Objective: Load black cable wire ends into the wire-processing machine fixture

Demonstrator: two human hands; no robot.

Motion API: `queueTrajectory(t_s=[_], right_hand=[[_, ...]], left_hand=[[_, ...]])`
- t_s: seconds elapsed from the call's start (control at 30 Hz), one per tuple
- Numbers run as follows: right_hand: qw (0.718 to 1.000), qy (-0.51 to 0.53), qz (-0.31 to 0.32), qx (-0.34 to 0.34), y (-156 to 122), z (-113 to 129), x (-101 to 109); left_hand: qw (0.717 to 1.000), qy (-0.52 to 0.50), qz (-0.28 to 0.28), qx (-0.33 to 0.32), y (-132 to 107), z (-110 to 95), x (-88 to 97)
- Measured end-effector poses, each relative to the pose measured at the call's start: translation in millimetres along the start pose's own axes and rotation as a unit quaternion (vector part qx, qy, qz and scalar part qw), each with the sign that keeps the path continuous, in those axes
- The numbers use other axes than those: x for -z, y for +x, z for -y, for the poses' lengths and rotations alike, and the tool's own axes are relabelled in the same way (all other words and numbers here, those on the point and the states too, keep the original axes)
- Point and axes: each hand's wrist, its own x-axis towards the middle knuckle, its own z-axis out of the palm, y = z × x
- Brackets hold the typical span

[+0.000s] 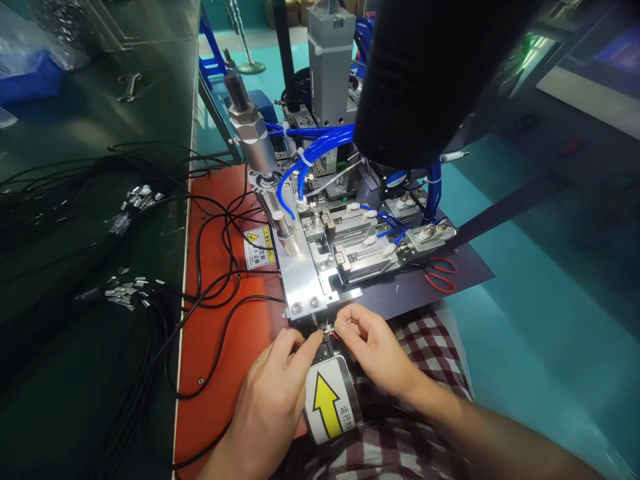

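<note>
My left hand (280,380) is closed, its thumb and forefinger pinched at a small cable end with thin coloured wires (329,330), one of them red. From the other side, my right hand (373,340) pinches the same fine wires between its fingertips. Both hands work just in front of the metal plate of a bench machine (304,283), above a narrow dark track. Below them sits a white label with a yellow arrow (327,407). The exact grip on each wire is too small to make out.
Black cables (223,260) cross the orange base plate (210,347) from bundles with silvery ends (127,292) on the dark table. Red-handled scissors (441,275) lie right of the pneumatic cylinders (367,260). A thick black tube (425,80) hangs above. A wrench (130,87) lies far left.
</note>
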Motion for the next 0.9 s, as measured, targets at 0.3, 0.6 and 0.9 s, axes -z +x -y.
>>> queueTrajectory(t_s=[0.3, 0.6, 0.9], right_hand=[[0.990, -0.115, -0.058, 0.060, -2.7, 3.3, -2.9], [0.957, -0.249, -0.069, 0.135, -6.8, 4.6, -0.4], [0.996, -0.080, 0.005, 0.031, -1.6, 3.0, 4.2]], left_hand=[[0.999, 0.024, 0.021, 0.002, -4.2, 1.6, -1.8], [0.999, 0.042, 0.012, -0.001, -0.5, -1.8, 0.3], [0.999, 0.032, 0.035, 0.013, -2.6, -0.1, 0.7]])
